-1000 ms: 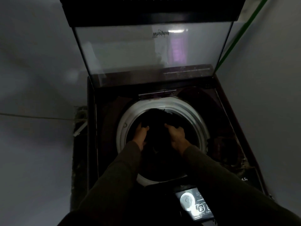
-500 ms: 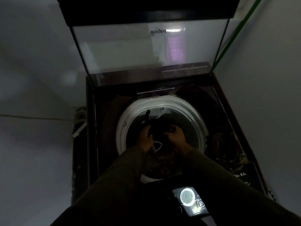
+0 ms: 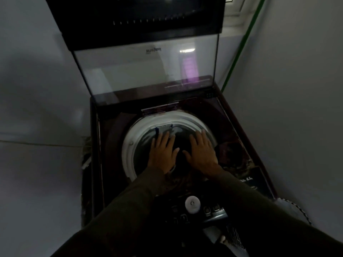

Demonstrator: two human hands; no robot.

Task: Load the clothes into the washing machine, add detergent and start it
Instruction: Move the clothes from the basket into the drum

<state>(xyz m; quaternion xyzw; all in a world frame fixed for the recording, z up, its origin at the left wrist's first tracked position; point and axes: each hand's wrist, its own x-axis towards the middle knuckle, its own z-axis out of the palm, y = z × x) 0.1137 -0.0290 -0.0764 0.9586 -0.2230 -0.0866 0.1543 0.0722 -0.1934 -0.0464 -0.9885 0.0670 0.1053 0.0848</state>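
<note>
A dark top-loading washing machine (image 3: 239,145) stands in a corner with its glass lid (image 3: 144,71) raised upright at the back. Its round drum opening has a white rim (image 3: 130,145). Dark clothes (image 3: 181,143) lie inside the drum and are hard to make out in the dim light. My left hand (image 3: 162,153) and my right hand (image 3: 201,151) are side by side over the drum mouth, fingers straight and spread, palms down above the clothes. Whether they touch the clothes is unclear.
The control panel with a lit round white dial (image 3: 192,204) sits at the machine's front edge, under my forearms. Grey walls close in on both sides. A green pipe (image 3: 241,45) runs up the right wall. A pale cloth (image 3: 289,206) lies at the front right.
My hands had been curled on dark clothes deep in the drum. They have let go and risen, and now spread flat over the opening. The view has shifted downward.
</note>
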